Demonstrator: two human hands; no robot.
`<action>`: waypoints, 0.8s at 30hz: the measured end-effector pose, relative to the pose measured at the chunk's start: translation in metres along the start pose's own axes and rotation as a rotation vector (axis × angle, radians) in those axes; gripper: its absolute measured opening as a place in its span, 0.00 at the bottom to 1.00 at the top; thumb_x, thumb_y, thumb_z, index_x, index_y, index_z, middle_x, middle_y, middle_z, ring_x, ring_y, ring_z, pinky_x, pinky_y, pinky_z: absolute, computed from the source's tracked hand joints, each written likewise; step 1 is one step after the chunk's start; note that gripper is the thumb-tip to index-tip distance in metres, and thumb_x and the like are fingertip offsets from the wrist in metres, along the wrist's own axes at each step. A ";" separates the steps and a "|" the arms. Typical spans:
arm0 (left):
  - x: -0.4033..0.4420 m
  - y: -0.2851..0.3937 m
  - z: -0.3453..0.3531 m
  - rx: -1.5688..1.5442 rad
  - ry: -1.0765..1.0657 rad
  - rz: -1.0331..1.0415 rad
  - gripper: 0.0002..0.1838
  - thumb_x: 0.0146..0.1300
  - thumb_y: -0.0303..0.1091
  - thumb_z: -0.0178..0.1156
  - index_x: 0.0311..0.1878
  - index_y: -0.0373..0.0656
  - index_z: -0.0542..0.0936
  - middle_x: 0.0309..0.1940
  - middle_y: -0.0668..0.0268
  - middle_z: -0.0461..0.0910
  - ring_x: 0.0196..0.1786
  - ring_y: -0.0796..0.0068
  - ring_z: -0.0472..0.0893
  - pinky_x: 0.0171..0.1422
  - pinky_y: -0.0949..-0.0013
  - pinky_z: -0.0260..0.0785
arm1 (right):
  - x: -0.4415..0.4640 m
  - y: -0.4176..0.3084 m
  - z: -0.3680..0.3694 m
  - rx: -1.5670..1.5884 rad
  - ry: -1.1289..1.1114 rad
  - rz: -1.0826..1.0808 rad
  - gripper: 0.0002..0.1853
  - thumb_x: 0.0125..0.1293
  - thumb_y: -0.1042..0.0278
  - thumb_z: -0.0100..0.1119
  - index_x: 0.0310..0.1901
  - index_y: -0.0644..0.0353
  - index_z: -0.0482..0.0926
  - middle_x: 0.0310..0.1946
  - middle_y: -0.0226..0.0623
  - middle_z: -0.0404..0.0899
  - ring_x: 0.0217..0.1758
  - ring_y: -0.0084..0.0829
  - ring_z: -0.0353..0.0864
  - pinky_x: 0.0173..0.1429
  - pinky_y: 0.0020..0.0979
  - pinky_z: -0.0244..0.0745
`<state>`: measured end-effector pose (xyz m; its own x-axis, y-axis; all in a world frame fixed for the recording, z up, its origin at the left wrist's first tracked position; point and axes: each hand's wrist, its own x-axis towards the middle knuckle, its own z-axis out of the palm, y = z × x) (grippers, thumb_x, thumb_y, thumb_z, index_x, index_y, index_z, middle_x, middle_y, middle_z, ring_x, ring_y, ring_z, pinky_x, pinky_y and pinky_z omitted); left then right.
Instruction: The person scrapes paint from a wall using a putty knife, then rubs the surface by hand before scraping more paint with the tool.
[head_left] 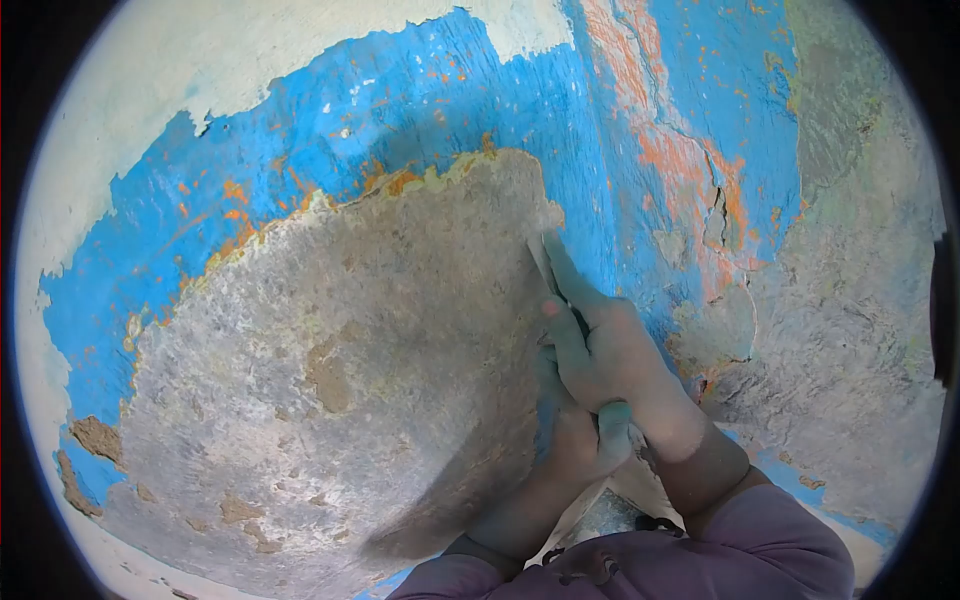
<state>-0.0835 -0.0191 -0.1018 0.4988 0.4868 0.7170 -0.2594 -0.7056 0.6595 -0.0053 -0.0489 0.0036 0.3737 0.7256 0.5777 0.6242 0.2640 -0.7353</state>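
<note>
A scraper (541, 264) with a thin metal blade points up and left against the wall, at the right border of a bare grey plaster patch (350, 350). My right hand (620, 350) is closed around it, the index finger stretched along the blade. Below, my left hand (582, 435) is wrapped around the lower end of the grip. Most of the handle is hidden by my fingers. The blade tip lies close to blue paint (575, 190) beside the patch.
Blue paint with orange flecks (235, 205) arches over the plaster, and a pale coat (200, 60) lies outside it. On the right, a crack (720, 205) runs through orange-pink and blue paint. Rough grey wall (860, 300) continues beyond. My purple sleeves (770, 540) show at the bottom.
</note>
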 end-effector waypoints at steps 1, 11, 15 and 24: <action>0.002 0.005 0.015 -0.003 -0.005 0.005 0.25 0.67 0.40 0.43 0.59 0.28 0.65 0.44 0.52 0.77 0.43 0.57 0.80 0.46 0.65 0.71 | -0.006 0.007 0.002 -0.003 0.008 -0.001 0.30 0.64 0.70 0.48 0.68 0.64 0.57 0.39 0.63 0.75 0.41 0.67 0.73 0.47 0.49 0.70; -0.006 0.013 -0.001 0.212 0.011 0.088 0.19 0.62 0.34 0.52 0.49 0.26 0.72 0.35 0.47 0.79 0.39 0.52 0.81 0.44 0.57 0.71 | -0.007 0.014 0.002 0.110 0.066 0.022 0.27 0.67 0.65 0.47 0.66 0.65 0.61 0.40 0.61 0.76 0.46 0.54 0.77 0.51 0.40 0.71; -0.004 0.011 0.000 0.181 0.202 0.318 0.16 0.65 0.35 0.51 0.47 0.29 0.74 0.35 0.50 0.79 0.35 0.53 0.80 0.40 0.57 0.70 | -0.020 0.028 0.017 -0.130 0.156 -0.305 0.26 0.69 0.64 0.46 0.66 0.64 0.61 0.40 0.59 0.77 0.45 0.51 0.79 0.50 0.37 0.72; -0.004 0.026 -0.005 0.111 0.169 0.296 0.19 0.65 0.34 0.52 0.50 0.24 0.71 0.37 0.46 0.77 0.37 0.51 0.80 0.39 0.58 0.71 | -0.016 0.028 0.021 -0.119 0.188 -0.318 0.26 0.70 0.64 0.47 0.66 0.64 0.61 0.32 0.53 0.79 0.34 0.40 0.81 0.43 0.34 0.74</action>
<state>-0.0962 -0.0365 -0.0861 0.2688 0.3245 0.9069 -0.2766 -0.8759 0.3954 -0.0082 -0.0396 -0.0342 0.2606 0.4875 0.8333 0.8001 0.3739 -0.4690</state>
